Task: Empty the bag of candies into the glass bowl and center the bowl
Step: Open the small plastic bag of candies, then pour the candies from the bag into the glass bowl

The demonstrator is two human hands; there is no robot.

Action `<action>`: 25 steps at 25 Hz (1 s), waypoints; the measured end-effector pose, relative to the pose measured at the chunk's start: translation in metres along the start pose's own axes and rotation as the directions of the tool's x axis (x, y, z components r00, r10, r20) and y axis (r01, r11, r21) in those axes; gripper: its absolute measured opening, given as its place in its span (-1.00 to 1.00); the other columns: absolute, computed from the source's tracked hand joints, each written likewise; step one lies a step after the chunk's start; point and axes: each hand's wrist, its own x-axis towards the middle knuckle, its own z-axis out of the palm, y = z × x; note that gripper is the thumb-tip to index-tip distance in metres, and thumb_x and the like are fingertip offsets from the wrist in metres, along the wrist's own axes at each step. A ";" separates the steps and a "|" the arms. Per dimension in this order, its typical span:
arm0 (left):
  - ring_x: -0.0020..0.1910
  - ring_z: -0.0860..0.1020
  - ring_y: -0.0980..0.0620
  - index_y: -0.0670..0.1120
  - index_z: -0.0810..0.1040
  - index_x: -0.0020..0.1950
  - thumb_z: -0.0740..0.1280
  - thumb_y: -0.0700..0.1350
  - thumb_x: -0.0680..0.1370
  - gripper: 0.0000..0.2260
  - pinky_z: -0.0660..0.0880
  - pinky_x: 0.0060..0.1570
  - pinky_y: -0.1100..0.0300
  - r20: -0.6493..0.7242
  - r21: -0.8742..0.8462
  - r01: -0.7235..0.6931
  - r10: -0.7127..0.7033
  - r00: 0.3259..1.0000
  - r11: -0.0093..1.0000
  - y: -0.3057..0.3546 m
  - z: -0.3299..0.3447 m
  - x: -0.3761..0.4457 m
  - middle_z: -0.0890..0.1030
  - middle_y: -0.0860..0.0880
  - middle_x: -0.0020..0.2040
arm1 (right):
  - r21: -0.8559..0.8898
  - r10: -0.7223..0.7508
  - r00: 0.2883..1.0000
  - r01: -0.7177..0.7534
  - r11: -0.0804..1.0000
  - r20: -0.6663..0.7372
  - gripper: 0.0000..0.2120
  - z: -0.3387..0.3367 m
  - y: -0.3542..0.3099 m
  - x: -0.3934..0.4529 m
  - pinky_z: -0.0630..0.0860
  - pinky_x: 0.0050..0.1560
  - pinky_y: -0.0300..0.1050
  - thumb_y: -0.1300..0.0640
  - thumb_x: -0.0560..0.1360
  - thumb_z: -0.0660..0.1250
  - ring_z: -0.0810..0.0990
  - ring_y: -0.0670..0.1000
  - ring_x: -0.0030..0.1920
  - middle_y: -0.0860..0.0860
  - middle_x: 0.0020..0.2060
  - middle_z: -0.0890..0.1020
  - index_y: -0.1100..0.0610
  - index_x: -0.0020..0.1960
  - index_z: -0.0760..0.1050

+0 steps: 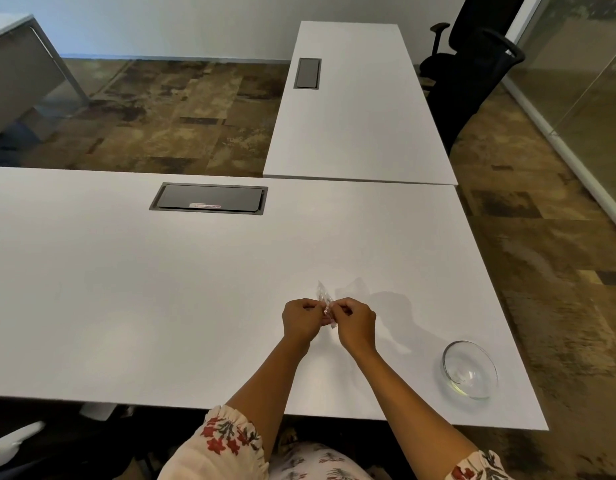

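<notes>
A small clear plastic bag of candies (324, 299) is held upright just above the white table (161, 306), right of its middle. My left hand (302, 318) and my right hand (355, 322) both pinch it from either side, fingers closed on the plastic. The bag's contents are mostly hidden by my fingers; a hint of pink shows between them. An empty clear glass bowl (469, 369) stands near the table's front right corner, well to the right of my hands.
A dark cable hatch (208, 198) is set into the table at the back. A second white table (358, 105) adjoins at the far right, with a black office chair (472, 64) beside it. A glass wall runs along the right.
</notes>
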 end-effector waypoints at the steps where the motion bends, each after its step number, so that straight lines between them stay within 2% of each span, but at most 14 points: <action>1: -0.30 0.75 -0.05 -0.29 0.71 -0.09 0.34 -0.34 0.51 -0.86 0.68 -0.24 0.21 0.000 0.000 -0.008 0.008 1.000 1.000 0.001 0.000 -0.001 0.74 -0.20 -0.23 | 0.012 -0.001 1.000 0.001 1.000 0.002 -0.87 -0.001 0.000 0.000 0.46 -0.28 -0.45 0.21 0.54 0.37 0.64 -0.14 -0.27 -0.04 -0.29 0.68 0.18 -0.13 0.68; 4: -0.30 0.75 -0.07 -0.30 0.70 -0.11 0.36 -0.30 0.53 -0.87 0.69 -0.23 0.18 -0.006 -0.014 -0.020 0.020 1.000 1.000 0.005 0.000 -0.003 0.74 -0.20 -0.25 | 0.061 0.044 0.999 -0.042 0.997 -0.026 -0.86 -0.002 0.000 -0.001 0.48 -0.25 -0.40 0.19 0.55 0.35 0.65 -0.07 -0.23 0.01 -0.25 0.70 0.20 -0.11 0.67; 6: -0.34 0.74 -0.04 -0.29 0.70 -0.15 0.36 -0.28 0.52 -0.86 0.64 -0.33 0.26 -0.031 -0.034 -0.004 0.003 1.000 0.999 0.006 0.000 -0.005 0.74 -0.17 -0.29 | 0.113 0.118 0.990 -0.109 0.988 -0.079 -0.84 -0.001 0.000 0.000 0.48 -0.24 -0.31 0.19 0.56 0.34 0.64 -0.02 -0.23 0.02 -0.26 0.68 0.23 -0.11 0.65; 8: -0.36 0.74 -0.02 -0.29 0.70 -0.18 0.35 -0.29 0.49 -0.85 0.63 -0.35 0.28 -0.052 -0.015 -0.009 0.008 0.999 1.000 0.008 0.000 -0.005 0.73 -0.14 -0.34 | 0.111 0.133 0.986 -0.122 0.986 -0.099 -0.84 -0.001 -0.001 0.001 0.47 -0.23 -0.28 0.19 0.56 0.33 0.61 -0.03 -0.25 0.01 -0.28 0.66 0.24 -0.12 0.62; 11: -0.35 0.73 -0.06 -0.29 0.70 -0.23 0.38 -0.30 0.42 -0.89 0.71 -0.23 0.12 -0.041 0.063 -0.063 0.066 0.997 0.996 0.012 -0.002 -0.005 0.73 -0.16 -0.34 | 0.047 0.091 0.993 -0.088 0.995 -0.078 -0.84 -0.005 -0.004 0.000 0.45 -0.28 -0.34 0.15 0.54 0.37 0.64 -0.04 -0.24 0.02 -0.27 0.67 0.22 -0.15 0.62; 14: -0.35 0.73 -0.11 -0.30 0.69 -0.26 0.43 -0.28 0.41 -0.90 0.71 -0.15 -0.04 -0.003 0.157 -0.115 0.117 0.993 0.981 0.014 -0.001 -0.005 0.72 -0.20 -0.33 | -0.007 0.097 0.995 -0.098 0.995 -0.020 -0.87 -0.009 -0.007 0.002 0.48 -0.29 -0.28 0.12 0.48 0.45 0.64 -0.08 -0.26 -0.02 -0.28 0.66 0.19 -0.13 0.59; 17: -0.30 0.71 -0.23 -0.33 0.64 -0.32 0.43 -0.23 0.39 -0.84 0.68 -0.16 -0.10 -0.002 0.295 -0.149 0.157 0.988 0.944 0.015 -0.001 -0.005 0.69 -0.26 -0.34 | -0.149 0.078 0.997 -0.076 0.986 0.012 -0.94 -0.012 -0.010 0.006 0.50 -0.27 -0.24 0.22 0.45 0.44 0.63 0.00 -0.23 -0.01 -0.27 0.63 0.17 -0.11 0.56; 19: -0.37 0.65 -0.23 -0.36 0.61 -0.32 0.42 -0.20 0.35 -0.80 0.63 -0.22 -0.07 -0.030 0.364 -0.136 0.158 0.987 0.922 0.015 -0.005 -0.003 0.67 -0.32 -0.33 | -0.231 0.051 0.999 -0.045 0.972 0.018 -0.94 -0.015 -0.010 0.009 0.49 -0.27 -0.24 0.29 0.43 0.40 0.62 0.02 -0.22 0.00 -0.27 0.62 0.18 -0.11 0.57; 21: -0.42 0.53 -0.13 -0.39 0.58 -0.28 0.39 -0.17 0.32 -0.76 0.57 -0.29 0.01 -0.062 0.400 -0.109 0.146 0.987 0.910 0.014 -0.010 -0.001 0.66 -0.35 -0.29 | -0.269 0.047 0.999 -0.040 0.962 0.021 -0.91 -0.018 -0.008 0.010 0.52 -0.24 -0.19 0.32 0.42 0.39 0.61 0.04 -0.21 0.01 -0.26 0.60 0.18 -0.10 0.56; 25: -0.35 0.62 -0.16 -0.32 0.59 -0.26 0.40 -0.13 0.33 -0.78 0.57 -0.28 0.06 -0.093 0.420 -0.071 0.120 0.988 0.905 0.008 -0.017 0.006 0.69 -0.24 -0.28 | -0.284 0.056 0.998 -0.048 0.958 0.021 -0.91 -0.020 -0.005 0.012 0.47 -0.24 -0.22 0.30 0.42 0.40 0.60 0.03 -0.20 0.03 -0.22 0.63 0.18 -0.08 0.58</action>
